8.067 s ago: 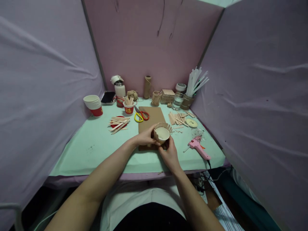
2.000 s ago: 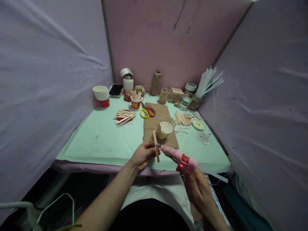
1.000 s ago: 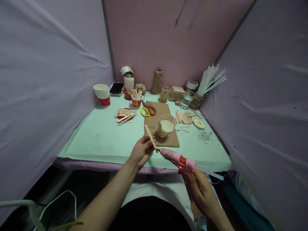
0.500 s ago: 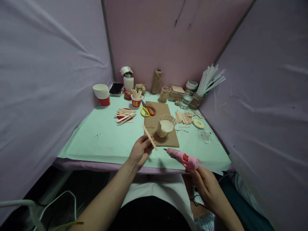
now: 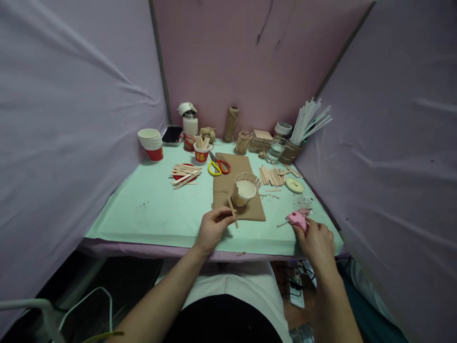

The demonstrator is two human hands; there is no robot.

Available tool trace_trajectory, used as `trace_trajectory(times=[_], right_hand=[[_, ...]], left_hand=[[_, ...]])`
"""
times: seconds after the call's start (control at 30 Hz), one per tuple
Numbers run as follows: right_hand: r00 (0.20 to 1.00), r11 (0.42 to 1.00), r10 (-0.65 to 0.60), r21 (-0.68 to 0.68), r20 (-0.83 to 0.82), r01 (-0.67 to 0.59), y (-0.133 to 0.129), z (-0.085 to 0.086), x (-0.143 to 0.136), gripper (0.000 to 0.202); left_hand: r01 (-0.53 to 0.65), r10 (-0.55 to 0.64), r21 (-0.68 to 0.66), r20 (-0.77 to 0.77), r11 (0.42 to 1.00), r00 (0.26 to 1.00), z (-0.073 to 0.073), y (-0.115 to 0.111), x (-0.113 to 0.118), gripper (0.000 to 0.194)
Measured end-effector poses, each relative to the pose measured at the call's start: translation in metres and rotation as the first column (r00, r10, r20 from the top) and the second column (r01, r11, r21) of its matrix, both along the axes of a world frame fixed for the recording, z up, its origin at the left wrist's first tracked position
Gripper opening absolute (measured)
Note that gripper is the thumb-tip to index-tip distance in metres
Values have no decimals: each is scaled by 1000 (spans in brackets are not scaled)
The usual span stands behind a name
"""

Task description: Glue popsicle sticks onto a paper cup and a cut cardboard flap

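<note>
1 wooden stick [image 5: 232,209] pinched in left hand [image 5: 214,229]; right hand [image 5: 317,242] grips pink glue gun [image 5: 297,219].

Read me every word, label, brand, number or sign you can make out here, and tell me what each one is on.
"福": in gold on the red-and-white paper cup holding wooden sticks.
Gold mark at the edge of the stacked paper cups: only partly in view, unreadable.
Faint marks on the pale round disc: too small to read.
Pink glue gun: no readable brand.
</note>
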State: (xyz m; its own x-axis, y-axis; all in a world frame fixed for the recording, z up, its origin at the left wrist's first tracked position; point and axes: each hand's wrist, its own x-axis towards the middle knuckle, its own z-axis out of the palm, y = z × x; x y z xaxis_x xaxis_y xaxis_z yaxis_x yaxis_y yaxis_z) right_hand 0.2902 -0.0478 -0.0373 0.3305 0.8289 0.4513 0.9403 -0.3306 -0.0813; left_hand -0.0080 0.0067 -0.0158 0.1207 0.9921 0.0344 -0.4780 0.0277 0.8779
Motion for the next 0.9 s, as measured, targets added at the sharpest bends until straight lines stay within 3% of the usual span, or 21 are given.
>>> trace_trajectory(times=[0.07,0.1,0.2,0.3,0.43,0.57,0.7,0.9], right_hand=[[997,994,55,95,-55,-50,-3,19,-22,51],[982,974,160,181,-104,-139,-6,31,-36,47],[807,848,509,337,-300,-410,-11,69,-90,28],[729,764,624,418,-281,-492,-10,89,-137,20],[704,721,662,473,-256,-506,-2,87,-161,5],[692,709,675,487,-258,-510,7,83,-154,11],[684,681,699,488,-210,-546,18,80,-140,9],[688,660,712,473,-144,-584,35,68,-134,13]], left_hand=[[-26,54,160,-174,987,983,0,-3,2,9],[-37,91,227,-232,973,969,0,-5,3,8],[-41,177,368,-342,929,923,-2,-9,6,11],[-20,197,426,-375,904,906,-4,-13,8,16],[-7,207,448,-401,894,892,-9,-17,9,19],[-37,206,418,-367,908,907,-7,-17,7,33],[-94,254,400,-370,912,894,6,5,-5,61],[215,104,529,-509,821,854,34,61,-22,94]])
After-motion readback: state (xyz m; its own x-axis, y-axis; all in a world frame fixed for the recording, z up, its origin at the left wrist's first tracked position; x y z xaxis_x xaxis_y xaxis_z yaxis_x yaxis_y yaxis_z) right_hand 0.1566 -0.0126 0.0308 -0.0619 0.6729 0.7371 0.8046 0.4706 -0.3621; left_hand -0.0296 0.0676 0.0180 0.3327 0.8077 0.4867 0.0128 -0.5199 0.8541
